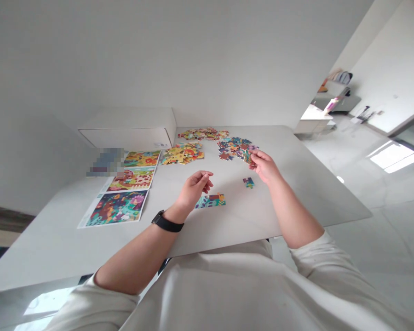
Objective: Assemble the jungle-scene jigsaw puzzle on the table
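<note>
A large pale grey-white wall fills the far side of the scene. Against it stands a broad table with a smooth white top; a person in a loose off-white short-sleeved shirt is at its near edge. At the far left of the table, by the wall, is a long white rectangular box.

In front of the box, on the left, three colourful printed paper pictures lie in a column: a blue-and-brown night scene nearest, a red-and-green scene with a spotted animal in the middle, and a yellow-orange scene farthest. A pixelated patch hides whatever is left of the farthest one.

Three heaps of jigsaw pieces lie toward the far side: a mostly yellow one just right of the box, a blue, purple and brown one farther right, and a red-and-cream one between and beyond them.

The right hand pinches a small teal-and-brown jigsaw piece between thumb and fingers at the near side of the blue heap. The left hand, a black-strapped watch on its wrist, is loosely curled; whether it grips anything cannot be told. It partly covers a short strip of joined teal, brown and yellow pieces near the table's middle. One loose blue-purple-and-green jigsaw piece lies right of the strip, slightly farther away.
</note>
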A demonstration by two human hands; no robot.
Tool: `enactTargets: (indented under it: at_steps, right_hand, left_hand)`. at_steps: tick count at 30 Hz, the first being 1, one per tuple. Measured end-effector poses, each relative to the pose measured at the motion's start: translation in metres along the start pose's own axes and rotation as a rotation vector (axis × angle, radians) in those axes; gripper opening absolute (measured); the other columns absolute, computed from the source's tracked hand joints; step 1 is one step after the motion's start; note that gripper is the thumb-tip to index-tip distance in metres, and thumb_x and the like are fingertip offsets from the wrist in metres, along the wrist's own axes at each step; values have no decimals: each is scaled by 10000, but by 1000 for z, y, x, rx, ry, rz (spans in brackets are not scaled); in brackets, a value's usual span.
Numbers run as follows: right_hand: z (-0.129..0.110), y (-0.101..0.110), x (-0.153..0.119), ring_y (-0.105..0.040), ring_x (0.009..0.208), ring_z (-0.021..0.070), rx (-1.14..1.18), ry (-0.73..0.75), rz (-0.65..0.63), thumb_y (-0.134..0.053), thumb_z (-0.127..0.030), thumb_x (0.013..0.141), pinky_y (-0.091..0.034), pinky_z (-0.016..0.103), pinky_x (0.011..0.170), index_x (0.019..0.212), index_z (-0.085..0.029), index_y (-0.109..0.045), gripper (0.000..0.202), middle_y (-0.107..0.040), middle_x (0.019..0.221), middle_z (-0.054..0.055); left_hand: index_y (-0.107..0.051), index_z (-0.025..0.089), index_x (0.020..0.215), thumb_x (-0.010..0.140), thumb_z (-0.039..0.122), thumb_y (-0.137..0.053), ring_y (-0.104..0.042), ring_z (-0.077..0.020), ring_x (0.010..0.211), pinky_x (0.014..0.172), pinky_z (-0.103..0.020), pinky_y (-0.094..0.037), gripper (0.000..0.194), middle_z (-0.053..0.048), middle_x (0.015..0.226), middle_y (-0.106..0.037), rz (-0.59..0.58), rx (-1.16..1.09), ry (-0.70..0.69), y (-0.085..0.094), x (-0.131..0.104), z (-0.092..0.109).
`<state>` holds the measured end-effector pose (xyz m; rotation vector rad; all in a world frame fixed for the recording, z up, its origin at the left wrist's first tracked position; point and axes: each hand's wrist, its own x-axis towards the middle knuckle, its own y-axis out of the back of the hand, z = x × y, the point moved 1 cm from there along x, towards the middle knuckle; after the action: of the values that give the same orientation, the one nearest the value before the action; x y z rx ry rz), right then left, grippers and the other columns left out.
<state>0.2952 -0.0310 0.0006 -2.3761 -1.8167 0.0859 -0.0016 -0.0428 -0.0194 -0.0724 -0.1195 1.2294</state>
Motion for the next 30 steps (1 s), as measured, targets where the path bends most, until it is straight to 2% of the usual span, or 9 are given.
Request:
enactTargets:
  at_steps: [5,10,15,19,25,30]
  right_hand:
    - [-7,20,1,-599,654,105,-140,45,-28,-890,-525,756,-490,223,583,1088,-245,-729,463,-683,844,-20]
    - [-13,24,-3,-604,615,104,-255,57,-83,-879,-527,764,-462,219,541,1113,-226,-692,497,-664,823,-23]
    - [-20,27,-9,-616,613,120,-353,38,-129,-887,-527,750,-460,230,528,1051,-209,-665,491,-678,815,-4]
    - [-22,38,-22,-606,604,125,-441,14,-157,-892,-508,747,-482,246,534,963,-199,-660,442,-707,816,22]
    - [-3,59,-46,-601,609,129,-582,-147,-280,-866,-390,759,-449,238,556,903,-190,-676,311,-713,751,14]
    - [15,63,-50,-608,598,132,-643,-221,-312,-841,-308,775,-434,240,579,867,-195,-667,226,-716,710,-1]
  left_hand:
    - [-720,162,1024,824,615,-804,-555,-106,573,551,-231,-451,502,1,692,-659,2,10,19,-2,-3,4]
    - [-719,162,1034,819,588,-810,-555,-102,577,557,-228,-453,486,3,708,-662,-12,7,32,-2,-3,4]
    - [-717,163,1040,830,581,-801,-557,-103,587,564,-231,-457,475,-1,724,-667,-33,21,23,-1,-3,3]
    - [-712,169,1048,852,585,-781,-567,-111,597,572,-239,-471,465,-4,729,-669,-59,77,9,-2,-4,2]
    - [-714,184,1077,884,601,-737,-620,-140,626,604,-266,-517,461,-16,741,-702,-138,245,-29,-4,-4,-5]
    - [-710,191,1126,920,567,-704,-710,-176,735,672,-289,-563,429,-34,808,-731,-240,328,-47,-10,-8,-13]
